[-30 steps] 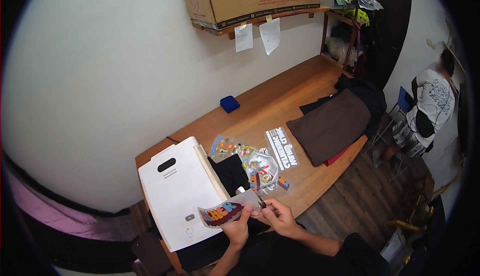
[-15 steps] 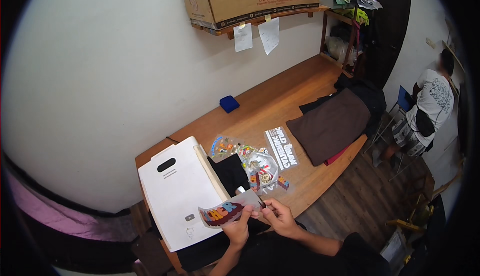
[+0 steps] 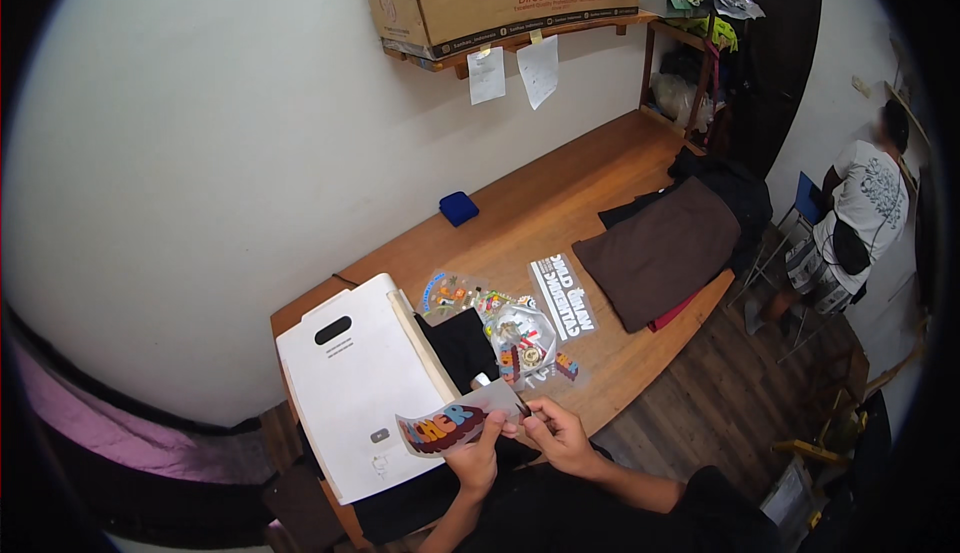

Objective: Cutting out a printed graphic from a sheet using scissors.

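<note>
My left hand (image 3: 475,463) pinches a sheet of transfer film (image 3: 440,431) with colourful arched lettering, thumb on top. The sheet curls a little and hangs over the near right corner of a white flat-topped machine (image 3: 360,383). At the film's right edge, my right hand (image 3: 562,440) is closed on what looks like a pair of scissors (image 3: 523,408). Only a short dark blade shows, close against the film; the handles are hidden in my fingers. Just beyond my hands lie a clear plastic bag (image 3: 525,338) with small prints and a black cloth (image 3: 460,343).
A film with white lettering (image 3: 562,298) lies beyond the bag. Folded brown and black garments (image 3: 660,243) cover the table's right part, and a folded blue cloth (image 3: 458,209) lies near the wall. Above hangs a shelf with a cardboard box (image 3: 510,3). Another person (image 3: 860,203) stands far right.
</note>
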The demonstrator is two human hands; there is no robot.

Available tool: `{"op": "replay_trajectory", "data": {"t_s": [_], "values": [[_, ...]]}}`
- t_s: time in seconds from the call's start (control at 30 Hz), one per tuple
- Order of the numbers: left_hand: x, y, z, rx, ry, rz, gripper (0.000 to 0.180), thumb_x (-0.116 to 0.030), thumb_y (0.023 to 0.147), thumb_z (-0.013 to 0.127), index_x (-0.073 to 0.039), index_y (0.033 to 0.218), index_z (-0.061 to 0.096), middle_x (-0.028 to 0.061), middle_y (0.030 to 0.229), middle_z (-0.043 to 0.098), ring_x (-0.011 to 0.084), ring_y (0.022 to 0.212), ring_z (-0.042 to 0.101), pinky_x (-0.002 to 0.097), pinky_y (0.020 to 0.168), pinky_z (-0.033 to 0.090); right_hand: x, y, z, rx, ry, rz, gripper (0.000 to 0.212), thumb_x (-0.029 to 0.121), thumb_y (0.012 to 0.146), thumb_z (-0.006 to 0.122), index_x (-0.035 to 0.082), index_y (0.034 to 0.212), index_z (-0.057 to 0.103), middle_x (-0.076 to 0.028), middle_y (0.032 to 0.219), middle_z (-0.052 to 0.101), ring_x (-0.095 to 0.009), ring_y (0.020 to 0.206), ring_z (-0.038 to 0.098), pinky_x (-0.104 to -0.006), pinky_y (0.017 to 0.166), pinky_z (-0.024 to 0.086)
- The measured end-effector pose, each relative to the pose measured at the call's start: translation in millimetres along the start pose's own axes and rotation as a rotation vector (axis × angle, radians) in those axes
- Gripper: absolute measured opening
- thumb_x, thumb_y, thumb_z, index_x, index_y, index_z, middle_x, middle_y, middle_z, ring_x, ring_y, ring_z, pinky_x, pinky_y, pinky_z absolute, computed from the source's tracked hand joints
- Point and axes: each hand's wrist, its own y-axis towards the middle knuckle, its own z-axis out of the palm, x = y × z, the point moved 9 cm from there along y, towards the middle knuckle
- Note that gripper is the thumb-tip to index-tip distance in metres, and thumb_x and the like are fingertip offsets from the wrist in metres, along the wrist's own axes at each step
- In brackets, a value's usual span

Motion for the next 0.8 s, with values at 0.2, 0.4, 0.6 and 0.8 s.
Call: {"op": "replay_trajectory", "data": {"t_s": [0.2, 0.4, 0.6, 0.8], "values": [[-1, 0, 1, 0.001, 0.01, 0.006, 0.017, 0.003, 0.075, 0.06, 0.006, 0.089, 0.051, 0.0116, 0.074, 0.059, 0.0167, 0.058, 0.059, 0.025, 0.054, 0.05, -19, -5, -7, -0.028, -0.011, 0.059, 0.017, 0.011, 0.085, 0.05, -0.001, 0.097, 0.047, -0.002, 0.074, 0.053, -0.003, 0.07, 0.046, -0.0188, 0.059, 0.039], [-2, 1, 3, 0.023, 0.044, 0.003, 0.018, 0.002, 0.077, 0.058, 0.005, 0.092, 0.05, 0.0109, 0.075, 0.057, 0.0158, 0.058, 0.058, 0.0245, 0.053, 0.05, -18, -5, -7, -0.021, -0.035, 0.058, 0.016, 0.011, 0.085, 0.051, -0.002, 0.095, 0.049, -0.001, 0.075, 0.052, -0.003, 0.068, 0.045, -0.0188, 0.057, 0.038], [-5, 0, 5, 0.04, 0.055, 0.018, 0.021, 0.002, 0.078, 0.057, 0.005, 0.097, 0.047, 0.0109, 0.076, 0.056, 0.0157, 0.057, 0.057, 0.0243, 0.052, 0.049, -17, -5, -6, -0.024, -0.011, 0.07, 0.016, 0.01, 0.085, 0.05, -0.002, 0.095, 0.049, 0.0, 0.074, 0.052, -0.003, 0.068, 0.044, -0.0185, 0.057, 0.038], [-5, 0, 5, 0.034, 0.058, 0.013, 0.022, 0.002, 0.077, 0.058, 0.005, 0.096, 0.048, 0.0107, 0.076, 0.056, 0.016, 0.057, 0.057, 0.0243, 0.052, 0.049, -9, -3, -6, -0.038, 0.017, 0.052, 0.016, 0.01, 0.085, 0.049, -0.002, 0.096, 0.049, -0.002, 0.075, 0.053, -0.003, 0.07, 0.046, -0.0189, 0.059, 0.039]]}}
